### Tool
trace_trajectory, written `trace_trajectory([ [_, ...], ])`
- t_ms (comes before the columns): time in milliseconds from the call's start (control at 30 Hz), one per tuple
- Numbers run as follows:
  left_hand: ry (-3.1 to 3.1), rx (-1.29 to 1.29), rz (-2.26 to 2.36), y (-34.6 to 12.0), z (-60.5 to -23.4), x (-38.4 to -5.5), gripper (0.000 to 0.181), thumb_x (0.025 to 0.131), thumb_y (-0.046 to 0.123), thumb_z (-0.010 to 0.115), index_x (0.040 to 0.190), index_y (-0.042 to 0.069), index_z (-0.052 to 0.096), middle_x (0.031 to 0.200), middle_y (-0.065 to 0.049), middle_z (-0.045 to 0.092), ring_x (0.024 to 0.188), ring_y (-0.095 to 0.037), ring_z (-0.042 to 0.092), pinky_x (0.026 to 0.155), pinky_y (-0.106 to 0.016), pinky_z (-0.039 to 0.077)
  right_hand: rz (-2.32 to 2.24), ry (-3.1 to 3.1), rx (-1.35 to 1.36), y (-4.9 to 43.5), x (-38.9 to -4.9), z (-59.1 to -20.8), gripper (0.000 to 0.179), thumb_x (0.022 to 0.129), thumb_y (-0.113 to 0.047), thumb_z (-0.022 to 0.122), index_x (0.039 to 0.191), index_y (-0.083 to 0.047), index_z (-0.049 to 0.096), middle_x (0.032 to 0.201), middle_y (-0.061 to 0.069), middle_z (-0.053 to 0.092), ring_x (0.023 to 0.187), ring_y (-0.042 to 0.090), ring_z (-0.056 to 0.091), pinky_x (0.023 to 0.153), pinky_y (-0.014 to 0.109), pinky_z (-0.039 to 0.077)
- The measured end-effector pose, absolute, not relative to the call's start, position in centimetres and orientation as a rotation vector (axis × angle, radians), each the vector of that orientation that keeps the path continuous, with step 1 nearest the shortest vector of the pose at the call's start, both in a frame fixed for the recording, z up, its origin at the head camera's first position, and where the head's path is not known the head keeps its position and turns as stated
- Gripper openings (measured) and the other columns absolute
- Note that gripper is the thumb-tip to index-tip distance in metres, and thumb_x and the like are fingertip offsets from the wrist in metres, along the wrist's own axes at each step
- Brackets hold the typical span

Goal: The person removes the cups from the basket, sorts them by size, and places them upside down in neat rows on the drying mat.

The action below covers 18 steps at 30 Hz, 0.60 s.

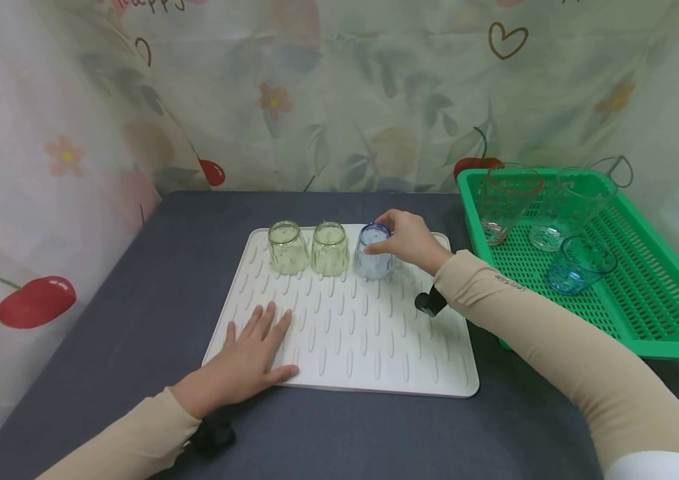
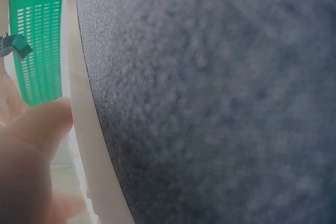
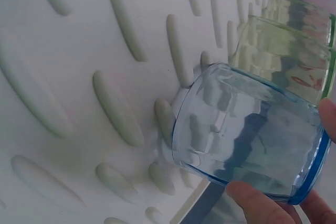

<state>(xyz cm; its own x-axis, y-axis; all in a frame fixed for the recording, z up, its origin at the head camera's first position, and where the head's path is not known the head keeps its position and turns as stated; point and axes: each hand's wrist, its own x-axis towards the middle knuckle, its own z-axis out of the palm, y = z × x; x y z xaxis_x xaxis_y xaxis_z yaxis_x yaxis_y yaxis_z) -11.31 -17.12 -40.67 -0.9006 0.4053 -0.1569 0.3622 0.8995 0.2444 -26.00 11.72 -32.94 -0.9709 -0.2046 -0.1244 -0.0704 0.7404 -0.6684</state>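
Note:
My right hand (image 1: pixel 410 241) grips a clear blue-tinted glass (image 1: pixel 369 264) near its upper end, thumb on the near side and fingers behind. In the right wrist view the glass (image 3: pixel 241 129) has its thin rim down at the white ribbed drying mat (image 1: pixel 369 340) and its thick blue base toward the fingers. Left of it, two green-tinted glasses (image 1: pixel 288 255) stand upside down in the same row along the mat's far edge. My left hand (image 1: pixel 246 363) rests on the mat's near left corner, fingers spread, its thumb (image 2: pixel 47 121) along the front edge.
A green perforated basket (image 1: pixel 669 267) stands to the right of the mat. Inside are a tall red-rimmed glass (image 1: pixel 504 203), a clear handled pitcher (image 1: pixel 573 207) and a tilted blue glass (image 1: pixel 579 267). Dark cloth (image 1: pixel 153 293) covers the table; a patterned curtain (image 1: pixel 339 120) hangs behind.

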Motion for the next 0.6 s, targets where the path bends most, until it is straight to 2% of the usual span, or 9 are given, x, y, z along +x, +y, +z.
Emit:
trace_trajectory([
  [267,2.819,0.570,0.281,-16.83,-40.48,-11.43,0.088,0.090,0.058,0.057,0.155,0.010,0.022,0.160,-0.024,0.009,0.148,-0.043,0.005,0.102,-0.079,0.009,-1.047,2.732,-0.217,11.89,-26.50,-33.21,0.065,0.080,-0.027,0.080,0.134,-0.005,0.051,0.133,0.016,0.053,0.123,0.031,0.049,0.099,0.044,0.045],
  [600,2.801,0.561,0.303,-16.82,-40.22,-11.41,0.087,0.090,0.056,0.058,0.155,0.010,0.022,0.160,-0.024,0.008,0.148,-0.043,0.004,0.102,-0.078,0.008,-1.061,2.725,-0.219,12.30,-27.03,-33.82,0.066,0.079,-0.029,0.081,0.134,-0.006,0.052,0.129,0.014,0.056,0.117,0.029,0.053,0.094,0.043,0.048],
])
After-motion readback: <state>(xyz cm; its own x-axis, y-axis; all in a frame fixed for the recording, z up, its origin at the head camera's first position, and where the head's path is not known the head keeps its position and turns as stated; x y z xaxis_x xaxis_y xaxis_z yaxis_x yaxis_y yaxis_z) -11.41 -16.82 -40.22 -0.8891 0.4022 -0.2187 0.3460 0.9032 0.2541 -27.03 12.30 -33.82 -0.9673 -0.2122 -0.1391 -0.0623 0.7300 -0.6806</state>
